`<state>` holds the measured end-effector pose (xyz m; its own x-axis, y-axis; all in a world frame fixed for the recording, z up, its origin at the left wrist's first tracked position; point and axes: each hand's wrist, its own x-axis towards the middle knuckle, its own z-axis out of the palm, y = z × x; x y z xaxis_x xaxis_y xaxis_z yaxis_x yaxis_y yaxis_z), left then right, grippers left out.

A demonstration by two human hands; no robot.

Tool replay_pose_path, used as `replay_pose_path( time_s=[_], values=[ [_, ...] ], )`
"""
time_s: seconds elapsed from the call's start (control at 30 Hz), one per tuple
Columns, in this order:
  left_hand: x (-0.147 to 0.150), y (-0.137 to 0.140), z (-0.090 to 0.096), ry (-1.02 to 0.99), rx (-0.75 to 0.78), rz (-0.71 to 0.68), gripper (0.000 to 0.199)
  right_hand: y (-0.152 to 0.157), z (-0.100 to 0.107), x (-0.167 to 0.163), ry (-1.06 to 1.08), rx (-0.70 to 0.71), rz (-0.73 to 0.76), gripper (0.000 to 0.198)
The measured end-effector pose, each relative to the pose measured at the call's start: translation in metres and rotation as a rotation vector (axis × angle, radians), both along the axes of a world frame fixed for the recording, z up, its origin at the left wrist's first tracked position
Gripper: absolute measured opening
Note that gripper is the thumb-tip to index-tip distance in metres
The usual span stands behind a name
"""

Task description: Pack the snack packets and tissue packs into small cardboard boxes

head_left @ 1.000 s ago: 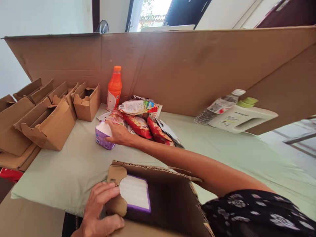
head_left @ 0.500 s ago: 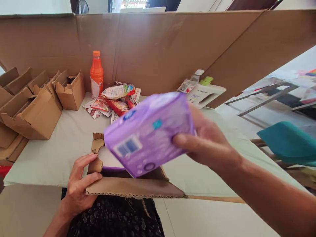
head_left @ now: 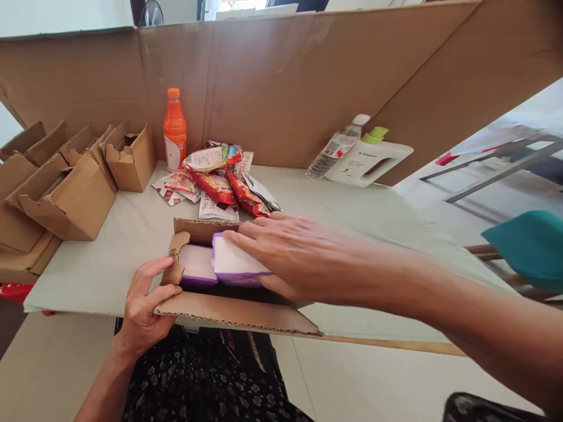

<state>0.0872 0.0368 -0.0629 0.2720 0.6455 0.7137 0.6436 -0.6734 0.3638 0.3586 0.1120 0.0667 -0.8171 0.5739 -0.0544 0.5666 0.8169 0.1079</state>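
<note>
Near the table's front edge lies an open cardboard box (head_left: 240,313). My left hand (head_left: 143,302) grips its left end, fingers and thumb over the wall. Inside, a purple-and-white tissue pack (head_left: 197,262) lies at the left. Beside it, a second tissue pack (head_left: 237,258) sits slightly higher and tilted, partly down in the box. My right hand (head_left: 281,252) reaches over this second pack from the right and is closed around it. The hand hides the pack's right end and much of the box's right side.
Several small cardboard boxes (head_left: 85,196) stand at the left. Behind the box are an orange drink bottle (head_left: 175,132) and a pile of snack packets (head_left: 217,186). A clear bottle (head_left: 336,149) and a white jug (head_left: 367,161) stand back right, before a cardboard wall (head_left: 272,82).
My right hand has lowered the second tissue pack from above the box into it, turning the white face up. My left hand keeps its hold on the box.
</note>
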Motion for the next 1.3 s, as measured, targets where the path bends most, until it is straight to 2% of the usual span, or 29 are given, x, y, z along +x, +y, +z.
replay_pose_path(
  time_s=[0.2, 0.37, 0.57, 0.63, 0.73, 0.8, 0.87, 0.93, 1.0, 1.07, 1.13, 1.23, 1.3],
  values=[
    [0.003, 0.000, -0.004, -0.049, -0.029, -0.011, 0.027, 0.001, -0.042, -0.001, -0.090, -0.009, -0.110, 0.059],
    [0.007, 0.002, -0.006, -0.104, -0.020, -0.020, 0.029, -0.001, -0.059, 0.003, -0.213, -0.102, -0.201, 0.043],
    [0.007, 0.002, -0.009, -0.086, -0.016, -0.042, 0.030, 0.005, -0.061, -0.006, -0.187, -0.011, -0.211, 0.030],
    [0.005, -0.002, -0.012, -0.159, -0.066, -0.059, 0.033, 0.003, -0.057, 0.001, -0.093, -0.003, -0.165, 0.027],
    [-0.002, -0.006, -0.014, -0.412, -0.187, -0.090, 0.038, -0.006, -0.049, 0.031, 0.271, 0.077, -0.053, 0.023],
    [-0.006, -0.005, -0.011, -0.506, -0.234, -0.116, 0.039, -0.018, -0.048, 0.056, 0.564, 0.183, -0.100, 0.021],
    [-0.007, -0.001, -0.006, -0.484, -0.248, -0.149, 0.041, -0.031, -0.054, 0.077, 0.752, 0.227, -0.218, 0.022],
    [-0.004, 0.005, 0.001, -0.423, -0.242, -0.183, 0.042, -0.041, -0.067, 0.087, 0.813, 0.169, -0.257, 0.028],
    [0.001, 0.009, 0.007, -0.375, -0.222, -0.193, 0.040, -0.047, -0.082, 0.084, 0.812, 0.057, -0.184, 0.042],
    [0.007, 0.011, 0.010, -0.343, -0.231, -0.129, 0.036, -0.049, -0.096, 0.074, 0.818, -0.029, -0.113, 0.052],
    [0.010, 0.010, 0.009, -0.324, -0.277, 0.027, 0.033, -0.048, -0.106, 0.065, 0.853, -0.092, -0.101, 0.055],
    [0.013, 0.011, 0.007, -0.282, -0.304, 0.263, 0.045, -0.046, -0.115, 0.064, 0.949, -0.149, -0.156, 0.054],
    [0.014, 0.014, 0.006, -0.218, -0.297, 0.301, 0.048, -0.042, -0.121, 0.070, 0.999, -0.125, -0.227, 0.057]
  ],
)
